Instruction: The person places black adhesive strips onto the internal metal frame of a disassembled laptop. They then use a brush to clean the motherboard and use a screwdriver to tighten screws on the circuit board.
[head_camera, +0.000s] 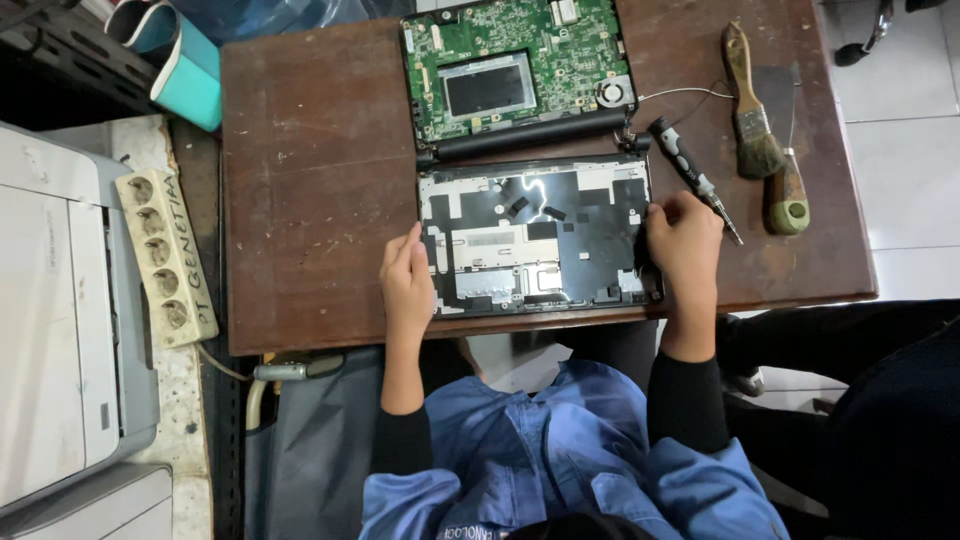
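Both my hands brace the opened laptop base (537, 238) on the tabletop (320, 190), left hand (407, 285) flat, right hand (684, 240) in a closed grip on its edge, seemingly mid-disassembly, screwdriver (694, 178) beside.

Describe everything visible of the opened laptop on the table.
The laptop lies opened flat in two hinged halves on the brown wooden table. The far half bares a green circuit board with a dark rectangular recess and a small round fan at its right. A black hinge bar joins the halves. The near half is a black shell with silver plates and shiny foil. The left hand rests at its left edge, the right hand at its right edge.
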